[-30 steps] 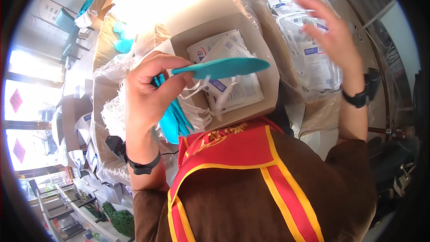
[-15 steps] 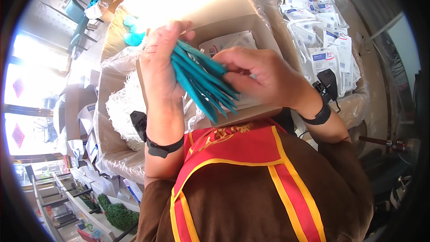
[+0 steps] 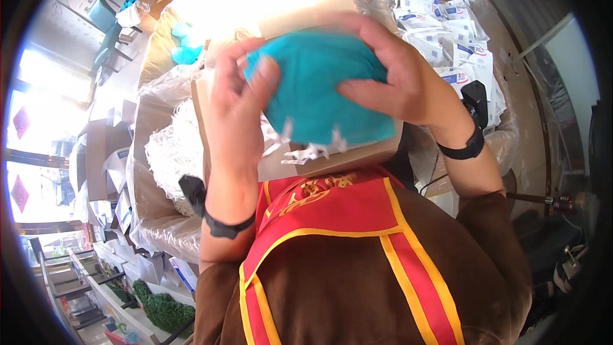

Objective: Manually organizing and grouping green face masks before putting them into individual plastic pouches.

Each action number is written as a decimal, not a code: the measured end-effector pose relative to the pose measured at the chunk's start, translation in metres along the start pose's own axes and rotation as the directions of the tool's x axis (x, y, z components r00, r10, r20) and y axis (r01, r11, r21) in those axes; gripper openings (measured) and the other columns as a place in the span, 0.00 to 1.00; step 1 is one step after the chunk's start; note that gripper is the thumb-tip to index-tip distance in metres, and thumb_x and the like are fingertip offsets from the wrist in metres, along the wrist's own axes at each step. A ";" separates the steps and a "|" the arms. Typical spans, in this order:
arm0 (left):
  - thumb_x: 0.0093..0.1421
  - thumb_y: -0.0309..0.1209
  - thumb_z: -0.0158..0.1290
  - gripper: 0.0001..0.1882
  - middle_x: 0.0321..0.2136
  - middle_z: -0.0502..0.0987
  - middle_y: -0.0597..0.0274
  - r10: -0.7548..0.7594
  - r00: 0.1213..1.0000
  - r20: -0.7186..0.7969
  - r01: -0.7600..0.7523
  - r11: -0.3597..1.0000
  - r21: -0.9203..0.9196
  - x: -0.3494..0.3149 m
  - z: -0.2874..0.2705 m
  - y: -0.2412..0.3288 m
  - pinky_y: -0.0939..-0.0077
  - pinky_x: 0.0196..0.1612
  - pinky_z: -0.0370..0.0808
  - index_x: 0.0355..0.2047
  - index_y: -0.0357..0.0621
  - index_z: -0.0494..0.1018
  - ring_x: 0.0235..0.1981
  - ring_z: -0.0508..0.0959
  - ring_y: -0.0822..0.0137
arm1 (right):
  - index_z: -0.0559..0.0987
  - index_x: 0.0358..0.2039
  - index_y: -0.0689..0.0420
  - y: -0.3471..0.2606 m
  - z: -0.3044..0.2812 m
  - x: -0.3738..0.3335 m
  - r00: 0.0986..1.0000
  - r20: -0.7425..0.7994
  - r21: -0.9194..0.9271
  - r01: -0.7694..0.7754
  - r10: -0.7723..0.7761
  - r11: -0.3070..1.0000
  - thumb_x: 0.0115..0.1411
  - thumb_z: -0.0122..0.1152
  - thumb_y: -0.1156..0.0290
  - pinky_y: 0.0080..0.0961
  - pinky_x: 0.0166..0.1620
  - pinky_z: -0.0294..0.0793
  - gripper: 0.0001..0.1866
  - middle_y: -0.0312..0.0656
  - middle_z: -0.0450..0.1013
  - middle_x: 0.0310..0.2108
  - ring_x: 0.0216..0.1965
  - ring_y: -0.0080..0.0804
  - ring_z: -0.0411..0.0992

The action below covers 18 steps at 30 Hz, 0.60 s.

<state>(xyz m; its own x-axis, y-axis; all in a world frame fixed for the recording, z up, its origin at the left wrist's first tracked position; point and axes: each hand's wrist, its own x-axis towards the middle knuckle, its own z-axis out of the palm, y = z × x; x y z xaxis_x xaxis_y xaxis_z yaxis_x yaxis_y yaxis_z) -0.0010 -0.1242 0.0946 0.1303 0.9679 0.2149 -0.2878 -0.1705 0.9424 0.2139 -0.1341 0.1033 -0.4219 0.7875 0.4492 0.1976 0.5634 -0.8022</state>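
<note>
A stack of teal face masks (image 3: 313,89) is held up in front of me, its broad flat side facing me. White ear loops (image 3: 313,152) dangle from its lower edge. My left hand (image 3: 239,86) grips the stack's left edge, thumb on the near face. From the right, my right hand (image 3: 389,76) holds it with the thumb laid across the near face and the fingers behind, slightly blurred. Beneath the masks stands an open cardboard box (image 3: 377,153), its inside now mostly hidden by them.
White sealed packets (image 3: 476,57) fill a plastic-lined carton at the right. A heap of white loops (image 3: 172,153) lies in a lined carton at the left, with loose teal masks (image 3: 186,54) farther back. Shelving (image 3: 96,294) stands at the lower left.
The masks, edge-on and fanned before, now show their flat face to me. My right hand has moved from the fanned edges up to the stack's upper right side.
</note>
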 end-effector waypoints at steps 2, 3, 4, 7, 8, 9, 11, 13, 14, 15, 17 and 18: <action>0.57 0.30 0.60 0.30 0.43 0.72 0.59 -0.151 0.986 0.073 0.151 0.989 0.000 -0.031 -0.006 -0.003 0.76 0.46 0.72 0.56 0.38 0.59 0.43 0.73 0.70 | 0.60 0.60 0.58 -0.007 0.002 -0.017 0.989 0.094 0.109 -0.121 0.111 0.987 0.54 0.58 0.74 0.27 0.52 0.70 0.33 0.46 0.70 0.48 0.50 0.33 0.70; 0.56 0.30 0.61 0.32 0.44 0.71 0.59 -0.199 0.972 0.122 0.182 0.973 0.139 -0.046 -0.006 -0.006 0.75 0.47 0.71 0.57 0.39 0.57 0.44 0.72 0.69 | 0.58 0.61 0.58 -0.007 0.005 -0.029 0.963 0.210 0.090 -0.194 0.172 0.977 0.54 0.59 0.72 0.29 0.52 0.69 0.34 0.46 0.69 0.49 0.50 0.34 0.70; 0.55 0.31 0.62 0.35 0.45 0.69 0.59 -0.254 0.954 0.157 0.204 0.938 0.280 -0.060 -0.009 -0.009 0.75 0.48 0.71 0.59 0.40 0.56 0.46 0.71 0.68 | 0.57 0.62 0.58 -0.005 0.014 -0.041 0.918 0.325 0.067 -0.262 0.227 0.963 0.54 0.60 0.71 0.30 0.53 0.68 0.36 0.46 0.69 0.50 0.50 0.35 0.70; 0.55 0.32 0.62 0.38 0.45 0.69 0.58 -0.443 0.884 0.149 0.386 0.872 0.302 -0.082 -0.024 -0.023 0.75 0.49 0.70 0.60 0.41 0.53 0.46 0.71 0.67 | 0.54 0.63 0.56 0.014 0.053 -0.081 0.916 0.321 0.162 -0.304 0.241 0.939 0.54 0.64 0.68 0.32 0.54 0.67 0.39 0.48 0.68 0.51 0.50 0.40 0.70; 0.55 0.32 0.62 0.38 0.45 0.69 0.58 -0.447 0.882 0.151 0.390 0.871 0.299 -0.084 -0.024 -0.025 0.75 0.49 0.70 0.60 0.41 0.53 0.46 0.71 0.67 | 0.56 0.63 0.55 0.017 0.058 -0.084 0.911 0.296 0.195 -0.354 0.289 0.915 0.53 0.65 0.70 0.32 0.55 0.67 0.39 0.47 0.67 0.52 0.52 0.37 0.68; 0.55 0.32 0.62 0.39 0.45 0.69 0.57 -0.398 0.902 0.168 0.331 0.887 0.322 -0.084 -0.025 -0.026 0.74 0.49 0.70 0.61 0.41 0.51 0.46 0.71 0.66 | 0.58 0.62 0.53 0.018 0.062 -0.084 0.902 0.274 0.231 -0.398 0.333 0.888 0.52 0.67 0.71 0.31 0.56 0.66 0.39 0.45 0.67 0.53 0.54 0.33 0.67; 0.53 0.31 0.64 0.45 0.47 0.69 0.55 -0.276 0.942 0.192 0.173 0.887 0.429 -0.080 -0.030 -0.028 0.74 0.50 0.71 0.63 0.41 0.48 0.49 0.71 0.63 | 0.61 0.61 0.53 0.016 0.056 -0.074 0.912 0.264 0.203 -0.370 0.313 0.907 0.52 0.67 0.71 0.31 0.55 0.66 0.37 0.44 0.67 0.53 0.53 0.33 0.67; 0.52 0.32 0.65 0.48 0.48 0.69 0.54 -0.246 0.954 0.170 0.210 0.956 0.204 -0.062 -0.021 -0.017 0.72 0.51 0.70 0.64 0.41 0.46 0.50 0.70 0.61 | 0.66 0.56 0.54 0.005 0.036 -0.045 0.926 0.201 0.071 -0.340 0.320 0.938 0.51 0.69 0.70 0.29 0.54 0.67 0.32 0.42 0.69 0.51 0.52 0.31 0.67; 0.50 0.33 0.66 0.51 0.49 0.69 0.53 -0.222 0.965 0.138 0.228 0.973 -0.033 -0.055 -0.014 -0.011 0.71 0.52 0.70 0.65 0.41 0.44 0.52 0.70 0.60 | 0.67 0.55 0.55 0.002 0.028 -0.032 0.957 0.139 0.071 -0.267 0.255 0.961 0.50 0.69 0.70 0.27 0.53 0.68 0.32 0.41 0.70 0.49 0.50 0.29 0.69; 0.48 0.34 0.68 0.50 0.51 0.70 0.50 -0.124 0.984 0.128 0.142 0.980 -0.137 -0.046 -0.008 -0.010 0.69 0.53 0.70 0.64 0.39 0.48 0.53 0.70 0.60 | 0.68 0.51 0.58 0.012 0.024 -0.022 0.999 0.007 0.030 -0.031 0.031 0.999 0.50 0.69 0.66 0.28 0.46 0.72 0.29 0.44 0.73 0.42 0.42 0.32 0.73; 0.48 0.35 0.68 0.48 0.50 0.70 0.50 -0.089 0.977 0.193 0.117 0.983 -0.139 -0.031 -0.004 -0.007 0.69 0.52 0.71 0.63 0.37 0.52 0.53 0.71 0.61 | 0.72 0.47 0.59 -0.003 0.004 0.008 0.999 0.003 0.006 0.033 -0.033 0.999 0.49 0.69 0.66 0.26 0.42 0.73 0.26 0.42 0.75 0.36 0.37 0.29 0.74; 0.47 0.36 0.68 0.45 0.49 0.71 0.49 -0.050 0.964 0.261 0.091 0.985 -0.148 -0.026 -0.003 -0.006 0.69 0.51 0.72 0.61 0.35 0.56 0.52 0.71 0.62 | 0.72 0.47 0.59 -0.006 -0.002 0.021 0.999 0.002 0.007 0.032 -0.032 0.999 0.49 0.69 0.66 0.26 0.42 0.73 0.26 0.42 0.75 0.36 0.37 0.29 0.74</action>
<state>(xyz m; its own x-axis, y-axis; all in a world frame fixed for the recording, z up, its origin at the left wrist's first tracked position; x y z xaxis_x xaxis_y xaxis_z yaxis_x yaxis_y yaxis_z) -0.0050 -0.1475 0.0827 0.3876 0.8935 0.2269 -0.4116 -0.0525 0.9098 0.2058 -0.1202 0.1183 -0.4298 0.7684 0.4741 0.1779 0.5869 -0.7899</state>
